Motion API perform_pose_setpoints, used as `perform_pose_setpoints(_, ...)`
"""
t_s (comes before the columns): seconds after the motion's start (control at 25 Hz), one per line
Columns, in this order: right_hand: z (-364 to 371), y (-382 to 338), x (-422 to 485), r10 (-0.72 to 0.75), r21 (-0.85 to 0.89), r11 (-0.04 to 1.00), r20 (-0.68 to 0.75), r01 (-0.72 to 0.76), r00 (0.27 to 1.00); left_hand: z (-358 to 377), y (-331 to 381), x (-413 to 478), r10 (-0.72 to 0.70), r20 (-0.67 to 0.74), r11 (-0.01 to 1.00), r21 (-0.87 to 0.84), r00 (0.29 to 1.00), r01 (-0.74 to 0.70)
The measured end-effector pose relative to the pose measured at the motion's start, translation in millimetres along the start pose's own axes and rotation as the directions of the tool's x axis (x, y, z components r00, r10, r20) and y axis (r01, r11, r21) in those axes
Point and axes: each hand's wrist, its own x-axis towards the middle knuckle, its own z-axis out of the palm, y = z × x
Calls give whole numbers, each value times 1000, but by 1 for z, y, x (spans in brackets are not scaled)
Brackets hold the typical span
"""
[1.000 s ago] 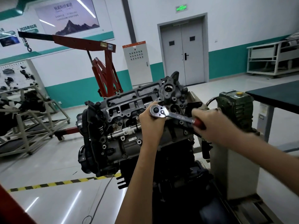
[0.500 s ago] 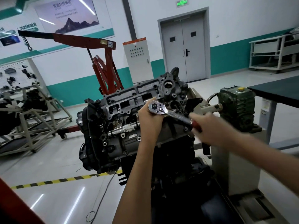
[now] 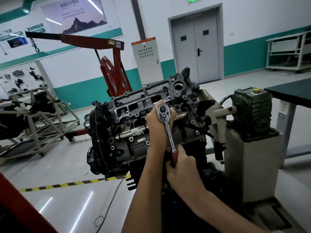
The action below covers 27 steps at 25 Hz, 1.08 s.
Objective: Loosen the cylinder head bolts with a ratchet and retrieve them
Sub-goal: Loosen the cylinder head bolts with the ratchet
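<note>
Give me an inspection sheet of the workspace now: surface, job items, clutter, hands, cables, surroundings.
Surface: glossy grey floor crossed by hazard tape; engine mounted on a stand.
Job's things: ratchet seated on the cylinder head; its socket end hidden.
Clutter: nothing seen.
Grippers: left hand wraps the ratchet's head; right hand grips its red handle.
Cables: thin cable looped on the floor; black lead beside the engine.
Surroundings: red engine crane, grey double door, control cabinet, green gearbox, dark table.
</note>
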Motion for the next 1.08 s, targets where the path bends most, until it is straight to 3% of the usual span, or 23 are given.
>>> perform_pose_setpoints(0.12,-53,11,21,-127,-284,947,106,153,986,-3,5,3,73,68,996,40,995,-76)
perform_pose_setpoints(0.2,-106,8,59,-239,-554,757,258,346,936,-5,5,8,126,126,986,93,984,-138)
perform_pose_setpoints(0.28,-141,-7,96,-313,-695,552,339,460,887,-8,4,11,136,162,982,107,977,-154)
perform_pose_setpoints(0.32,-147,-10,104,-329,-726,496,351,477,877,-9,4,10,127,162,984,101,979,-144)
perform_pose_setpoints(0.36,-147,-9,104,-325,-738,490,340,465,882,-9,5,9,121,152,986,99,981,-137)
perform_pose_setpoints(0.44,-125,6,76,-299,-673,642,219,366,929,-6,6,3,145,128,981,107,981,-159)
perform_pose_setpoints(0.56,-54,15,18,-119,-262,958,3,116,993,2,7,-5,183,84,977,99,980,-191)
perform_pose_setpoints(0.64,-11,6,2,-19,-9,1000,-15,19,1000,4,6,-6,166,40,983,66,985,-169)
perform_pose_setpoints(0.72,-1,5,-1,-27,25,999,14,27,1000,3,7,-5,152,37,987,55,988,-153)
perform_pose_setpoints(0.8,-33,14,10,-100,-141,984,59,107,993,0,8,-3,133,38,989,57,990,-135)
perform_pose_setpoints(0.88,-85,18,41,-198,-420,873,162,249,967,0,9,0,129,76,987,84,989,-135)
perform_pose_setpoints(0.96,-129,7,79,-272,-632,676,266,380,925,-1,9,2,146,134,982,98,980,-159)
perform_pose_setpoints(1.04,-144,1,98,-316,-709,558,298,431,901,-3,9,3,155,147,983,80,977,-168)
perform_pose_setpoints(1.08,-141,3,93,-322,-700,580,273,417,906,-4,7,3,159,139,983,73,977,-170)
